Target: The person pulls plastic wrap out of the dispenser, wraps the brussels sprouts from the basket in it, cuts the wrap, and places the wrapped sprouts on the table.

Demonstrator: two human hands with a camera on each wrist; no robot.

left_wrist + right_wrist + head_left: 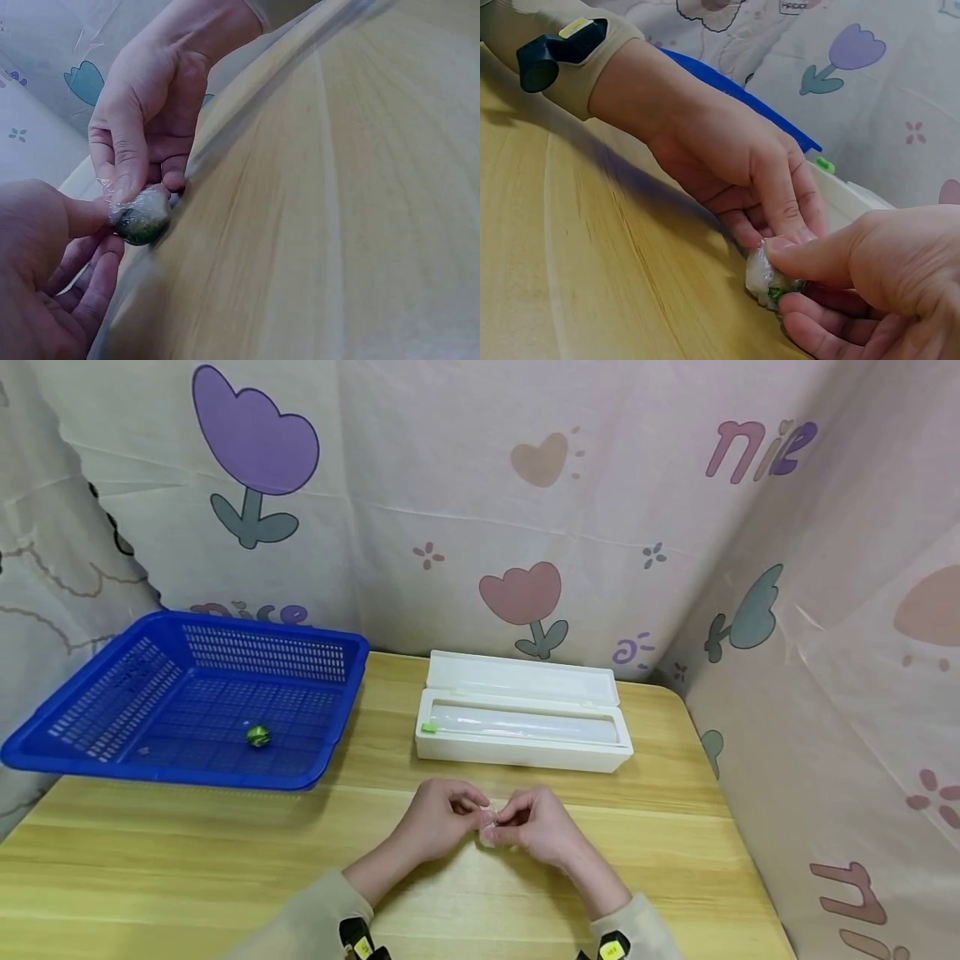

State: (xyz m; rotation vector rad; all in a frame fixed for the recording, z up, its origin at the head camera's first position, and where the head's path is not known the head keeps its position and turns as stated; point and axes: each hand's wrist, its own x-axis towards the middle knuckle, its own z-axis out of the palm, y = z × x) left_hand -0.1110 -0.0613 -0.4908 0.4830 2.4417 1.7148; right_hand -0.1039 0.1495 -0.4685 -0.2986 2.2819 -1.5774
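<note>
My left hand (441, 820) and right hand (546, 828) meet low over the table, in front of the white box. Between their thumbs and fingertips they pinch a small round thing (142, 223) in crinkled clear film; it looks dark green on one side and whitish on the other. In the right wrist view the film-wrapped thing (760, 274) shows whitish with a bit of green. Fingers partly cover it in every view. Just beyond the hands stands the white cling film dispenser (517, 753), its lid raised and a roll of clear film (525, 723) inside.
A blue plastic basket (225, 773) stands at the left of the wooden table (187, 860). One small green ball (258, 736) lies in it. A green slider (428, 727) sits at the dispenser's left end. Printed curtains (420, 460) hang behind and at the right.
</note>
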